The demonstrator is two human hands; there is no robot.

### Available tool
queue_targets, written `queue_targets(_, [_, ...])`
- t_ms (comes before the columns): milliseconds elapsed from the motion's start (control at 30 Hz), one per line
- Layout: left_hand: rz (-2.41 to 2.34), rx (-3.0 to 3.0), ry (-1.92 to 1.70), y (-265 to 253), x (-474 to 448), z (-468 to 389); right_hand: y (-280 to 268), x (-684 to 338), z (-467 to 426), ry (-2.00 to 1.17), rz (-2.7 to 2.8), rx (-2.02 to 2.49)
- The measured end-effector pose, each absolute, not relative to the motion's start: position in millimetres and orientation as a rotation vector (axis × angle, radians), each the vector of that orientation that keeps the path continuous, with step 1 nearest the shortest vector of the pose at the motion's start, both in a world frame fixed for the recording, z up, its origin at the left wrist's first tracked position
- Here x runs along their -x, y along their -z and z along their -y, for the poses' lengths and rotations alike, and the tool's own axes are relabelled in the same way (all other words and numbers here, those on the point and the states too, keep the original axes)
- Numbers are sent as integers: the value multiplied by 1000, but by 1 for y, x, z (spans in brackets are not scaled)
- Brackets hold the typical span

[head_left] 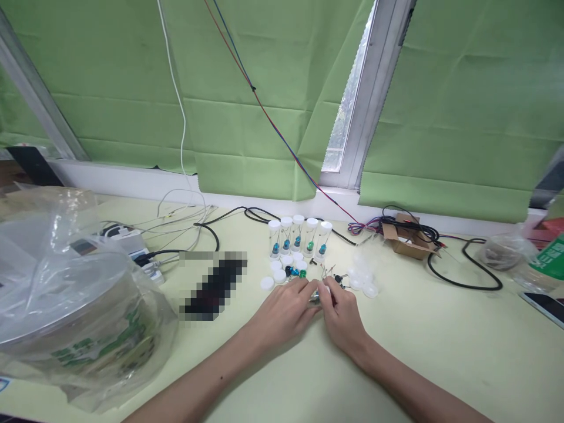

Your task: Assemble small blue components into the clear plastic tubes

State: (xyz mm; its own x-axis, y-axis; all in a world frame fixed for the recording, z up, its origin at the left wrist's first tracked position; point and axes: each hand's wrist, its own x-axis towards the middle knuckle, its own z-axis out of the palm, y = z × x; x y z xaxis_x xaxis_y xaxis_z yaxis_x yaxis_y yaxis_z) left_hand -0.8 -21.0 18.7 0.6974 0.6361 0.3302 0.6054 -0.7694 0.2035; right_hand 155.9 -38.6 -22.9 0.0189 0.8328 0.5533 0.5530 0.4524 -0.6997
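The left hand and right hand share a pinching grip on a clear tube, apparently for steadiness, capped vials upright toward twelve o'clock.

Brt daylight thru window gap, soft shadows, glare on bag, edges stretched, pixelated patch

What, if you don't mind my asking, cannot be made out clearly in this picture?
All in the head view:
Clear item: mostly covered by the left hand and right hand; each hand's exact grip is unclear.
Dark object: obscured by blocky pixelation.
Lidded tub: contents blurred behind its wall and the plastic bag.
Flat device: cut off by the right edge.
Blue and green pieces in capped tubes: too small for detail.
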Motion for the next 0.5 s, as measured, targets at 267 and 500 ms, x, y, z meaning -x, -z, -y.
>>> queue_targets(267, [-1035, -2863, -739, -25, 15, 11, 23, -164, 36, -586, 1345, 1157])
queue_targets(500, [-1016, -2794, -795, -19, 16, 11, 26, -175, 28, -904, 1144, 1044])
